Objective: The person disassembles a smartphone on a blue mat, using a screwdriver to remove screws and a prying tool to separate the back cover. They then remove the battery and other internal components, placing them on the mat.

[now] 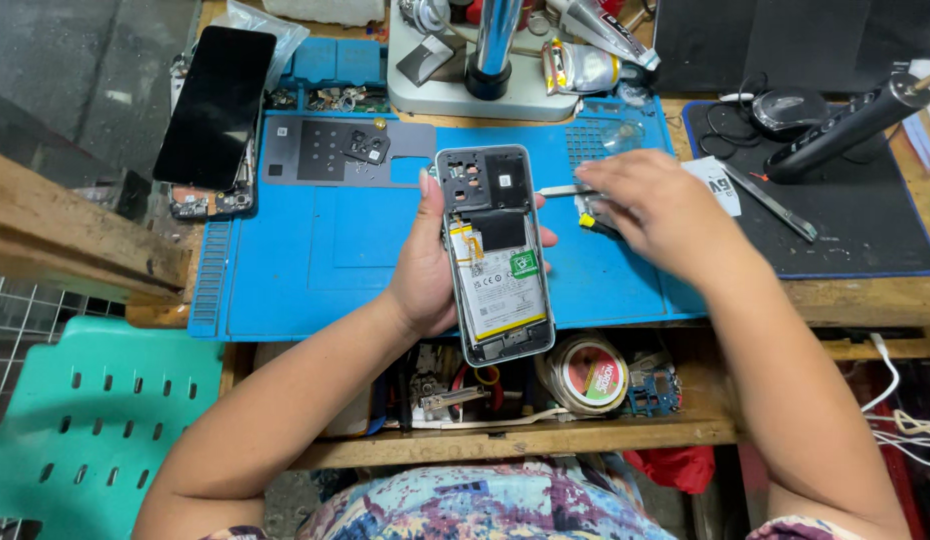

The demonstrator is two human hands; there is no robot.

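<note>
Opened phone held over the blue mat.
The left hand (425,265) has its grip wrapped around the backless phone (495,255) above the mat (315,250); the right hand (660,210) has its grip pinching tweezers (560,190) at the phone's right edge.

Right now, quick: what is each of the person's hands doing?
Left hand: closed around the opened phone, holding it up over the blue mat.
Right hand: closed on metal tweezers, tips at the phone.

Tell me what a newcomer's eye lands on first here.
The opened phone, back cover off and battery exposed, sits mid-frame in the left hand. Beside it the right hand holds a thin metal tool near its upper edge. Beneath both lies the bright blue work mat.
</note>
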